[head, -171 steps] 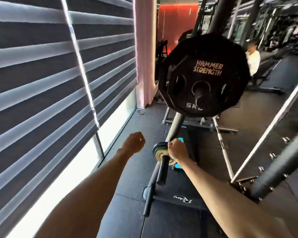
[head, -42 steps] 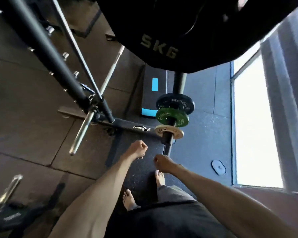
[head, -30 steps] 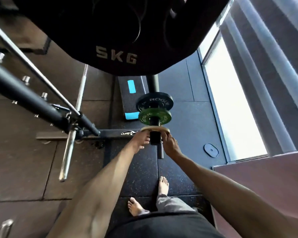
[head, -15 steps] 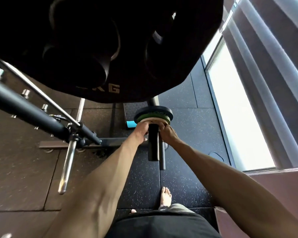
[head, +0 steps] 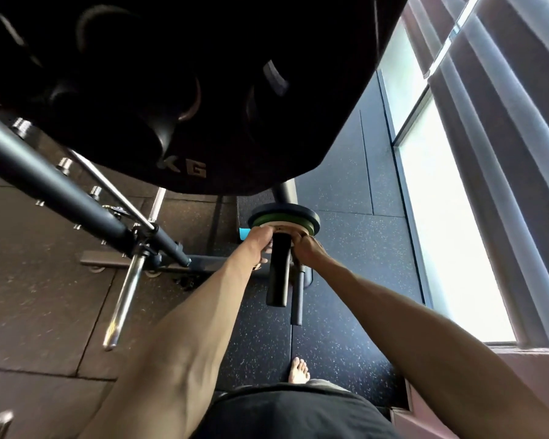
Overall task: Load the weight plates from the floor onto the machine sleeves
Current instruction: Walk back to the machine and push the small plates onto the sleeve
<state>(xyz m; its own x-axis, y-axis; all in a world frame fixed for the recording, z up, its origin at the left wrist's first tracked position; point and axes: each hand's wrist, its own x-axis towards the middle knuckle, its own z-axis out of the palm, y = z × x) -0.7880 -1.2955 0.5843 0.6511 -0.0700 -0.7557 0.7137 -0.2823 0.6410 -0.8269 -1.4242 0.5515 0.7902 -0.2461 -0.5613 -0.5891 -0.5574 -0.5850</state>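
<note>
A black machine sleeve (head: 278,274) points toward me, low in the middle of the view. Three small plates sit on it, pressed together: a tan plate (head: 287,230) nearest me, a green plate (head: 313,228) behind it, and a black plate (head: 301,214) at the back. My left hand (head: 257,243) grips the tan plate's left edge. My right hand (head: 308,250) grips its right edge. A large black plate (head: 184,90) marked KG hangs overhead on an upper sleeve and fills the top of the view.
A dark diagonal machine arm (head: 54,182) and a chrome bar (head: 126,293) stand to the left. The machine's base frame (head: 203,261) lies on the rubber floor. A bright window (head: 441,232) with blinds runs along the right. My bare foot (head: 298,370) stands below the sleeve.
Both hands reached the tan plate and pushed it along the sleeve against the green and black plates, closing the gaps. My head has dropped lower under the big plate.
</note>
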